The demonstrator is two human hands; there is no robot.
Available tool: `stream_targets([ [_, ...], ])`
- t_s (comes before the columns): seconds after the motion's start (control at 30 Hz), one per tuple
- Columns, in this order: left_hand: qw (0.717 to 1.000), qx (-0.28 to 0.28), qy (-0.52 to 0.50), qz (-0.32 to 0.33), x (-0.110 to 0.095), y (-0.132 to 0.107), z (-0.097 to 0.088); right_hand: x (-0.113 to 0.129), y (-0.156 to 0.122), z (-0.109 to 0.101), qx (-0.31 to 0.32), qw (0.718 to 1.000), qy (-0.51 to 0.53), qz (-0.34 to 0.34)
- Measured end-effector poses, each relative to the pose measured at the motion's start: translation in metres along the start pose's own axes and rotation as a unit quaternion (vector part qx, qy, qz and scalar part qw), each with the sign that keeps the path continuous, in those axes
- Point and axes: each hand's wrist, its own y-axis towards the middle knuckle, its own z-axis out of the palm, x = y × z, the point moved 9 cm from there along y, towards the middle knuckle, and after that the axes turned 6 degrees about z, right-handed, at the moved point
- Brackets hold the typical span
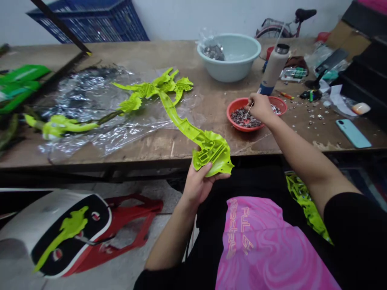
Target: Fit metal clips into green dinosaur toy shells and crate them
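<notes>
Left hand [198,183] is closed around the wide end of a lime-green plastic panel [210,151], palm up, fingers curled over its edge. The panel sits just in front of the table edge, and its long narrow arm runs up and away over a wooden table [208,135]. Right hand [260,108] is well apart from the panel, fingers pinched on a thin metal pin [249,108], its tip down in a red plastic bowl [238,125] of small metal bits [245,117]. More lime-green parts [60,127] lie on a clear plastic sheet [90,139] left of the panel. Pale green basin [229,66] and white bottle [273,70] stand behind the red bowl. Loose metal bits [311,110] and a phone [353,133] lie to its right.
</notes>
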Motion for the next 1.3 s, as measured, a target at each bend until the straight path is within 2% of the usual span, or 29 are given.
stream_targets([
  [0.03,1.0,0.007,-0.013,0.016,-0.003,0.004,0.009,0.004,-0.011,-0.011,-0.022,0.991,0.129,-0.001],
  [0.07,0.999,0.016,-0.023,0.035,-0.005,0.007,0.018,0.01,-0.025,-0.017,-0.019,0.963,0.268,-0.008],
  [0.13,0.996,0.033,-0.036,0.072,-0.007,0.014,0.037,0.034,-0.063,-0.018,0.052,0.873,0.483,-0.033],
  [0.17,0.994,0.04,-0.041,0.088,-0.007,0.016,0.045,0.05,-0.085,-0.017,0.097,0.836,0.538,-0.047],
  [0.2,0.993,0.045,-0.046,0.103,-0.006,0.018,0.053,0.064,-0.108,-0.017,0.129,0.813,0.565,-0.056],
  [0.23,0.991,0.048,-0.051,0.117,-0.005,0.019,0.061,0.076,-0.128,-0.019,0.147,0.802,0.576,-0.061],
  [0.3,0.987,0.056,-0.059,0.136,-0.003,0.019,0.073,0.089,-0.158,-0.023,0.147,0.798,0.581,-0.058],
  [0.37,0.985,0.061,-0.064,0.146,-0.002,0.016,0.082,0.092,-0.172,-0.027,0.127,0.798,0.586,-0.054],
  [0.47,0.984,0.065,-0.07,0.149,-0.001,0.011,0.089,0.087,-0.175,-0.03,0.092,0.804,0.584,-0.064],
  [0.6,0.984,0.063,-0.067,0.15,0.0,0.006,0.092,0.078,-0.174,-0.034,0.039,0.828,0.55,-0.106],
  [0.7,0.985,0.056,-0.051,0.152,0.003,0.006,0.092,0.077,-0.184,-0.037,0.007,0.839,0.527,-0.131],
  [0.83,0.986,0.053,-0.023,0.158,0.008,0.011,0.095,0.082,-0.196,-0.05,-0.045,0.876,0.444,-0.181],
  [0.9,0.987,0.057,-0.016,0.147,0.008,0.013,0.095,0.073,-0.178,-0.055,-0.045,0.897,0.388,-0.206],
  [0.93,0.989,0.064,-0.017,0.132,0.009,0.014,0.094,0.06,-0.159,-0.06,-0.058,0.906,0.366,-0.207],
  [0.97,0.991,0.07,-0.021,0.114,0.01,0.015,0.093,0.041,-0.134,-0.064,-0.076,0.915,0.345,-0.194],
  [1.0,0.992,0.075,-0.025,0.095,0.01,0.015,0.09,0.014,-0.105,-0.071,-0.121,0.926,0.319,-0.165],
  [1.03,0.994,0.076,-0.027,0.08,0.01,0.015,0.085,-0.016,-0.074,-0.078,-0.17,0.938,0.276,-0.125],
  [1.07,0.995,0.072,-0.027,0.068,0.01,0.015,0.079,-0.046,-0.043,-0.079,-0.19,0.957,0.207,-0.069],
  [1.1,0.996,0.064,-0.025,0.059,0.009,0.015,0.072,-0.076,-0.013,-0.071,-0.161,0.981,0.107,0.008],
  [1.13,0.997,0.055,-0.022,0.054,0.009,0.016,0.065,-0.102,0.012,-0.056,-0.088,0.994,0.018,0.064],
  [1.2,0.998,0.047,-0.021,0.045,0.008,0.016,0.055,-0.134,0.04,-0.035,0.004,0.992,-0.054,0.116],
  [1.3,0.997,0.047,-0.04,0.039,0.006,0.017,0.049,-0.138,0.049,-0.016,0.056,0.991,-0.066,0.103],
])
